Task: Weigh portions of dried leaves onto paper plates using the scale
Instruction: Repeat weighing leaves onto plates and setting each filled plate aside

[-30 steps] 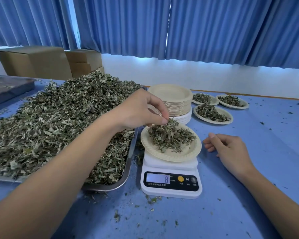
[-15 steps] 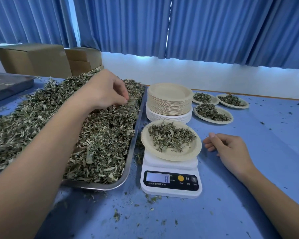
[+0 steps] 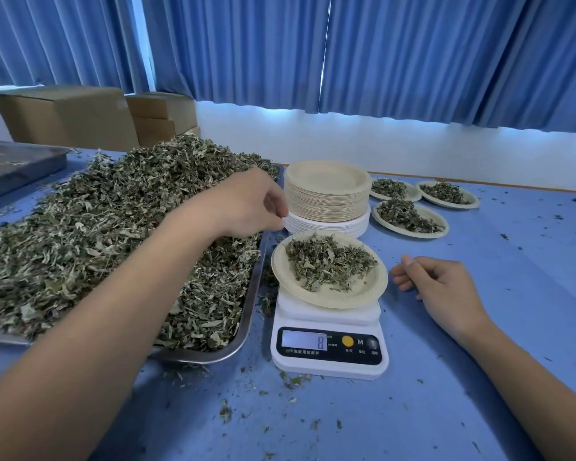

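A white digital scale (image 3: 330,347) stands on the blue table, its display reading 8. A paper plate (image 3: 378,282) on it holds a portion of dried leaves (image 3: 328,261). To its left, a metal tray (image 3: 248,322) carries a large pile of dried leaves (image 3: 113,227). My left hand (image 3: 246,204) hovers over the tray's right edge, just left of the plate stack. Its fingertips are pinched downward on a small bit of leaves, mostly hidden. My right hand (image 3: 439,287) rests on the table right of the scale, loosely curled and holding nothing.
A tall stack of paper plates (image 3: 326,194) stands behind the scale. Three filled plates (image 3: 409,217) lie at the back right. Another metal tray (image 3: 14,161) and cardboard boxes (image 3: 70,118) sit at the far left. Leaf crumbs litter the table.
My left hand went from the plate on the scale back to the pile, pinched there, and has now moved right toward the tray's edge. My right hand has stayed put.
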Tool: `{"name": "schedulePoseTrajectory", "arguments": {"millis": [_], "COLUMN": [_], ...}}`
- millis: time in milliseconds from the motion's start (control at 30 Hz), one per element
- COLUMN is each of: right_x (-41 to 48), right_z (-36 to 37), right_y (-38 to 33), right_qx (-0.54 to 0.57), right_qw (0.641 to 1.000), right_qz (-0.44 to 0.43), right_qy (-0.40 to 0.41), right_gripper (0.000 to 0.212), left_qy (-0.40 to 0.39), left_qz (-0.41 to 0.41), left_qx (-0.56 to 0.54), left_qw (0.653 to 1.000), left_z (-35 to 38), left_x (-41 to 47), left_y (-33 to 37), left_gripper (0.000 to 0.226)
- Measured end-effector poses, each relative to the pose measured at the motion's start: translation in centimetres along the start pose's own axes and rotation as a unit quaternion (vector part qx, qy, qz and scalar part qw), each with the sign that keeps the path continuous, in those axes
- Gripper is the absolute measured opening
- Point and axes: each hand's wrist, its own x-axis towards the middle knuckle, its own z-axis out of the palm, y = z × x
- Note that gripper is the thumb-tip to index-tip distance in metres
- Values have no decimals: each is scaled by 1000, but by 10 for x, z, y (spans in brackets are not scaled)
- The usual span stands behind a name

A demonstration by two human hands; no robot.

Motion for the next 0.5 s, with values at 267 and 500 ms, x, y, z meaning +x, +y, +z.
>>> {"name": "schedulePoseTrajectory", "arguments": {"millis": [267, 500], "right_x": [-1, -1], "right_z": [0, -1], "right_y": [-1, -1], "right_qx": [2, 3], "right_qw": [1000, 1000], "right_qz": [2, 8], "right_qy": [-3, -5], "right_gripper": [34, 33], "left_qy": [44, 52], "left_qz": [72, 80], "left_qx": [-76, -53], "left_qw": [994, 994], "left_z": [39, 46], "left_x": [9, 13], "left_y": [9, 6], "left_gripper": [14, 18]}}
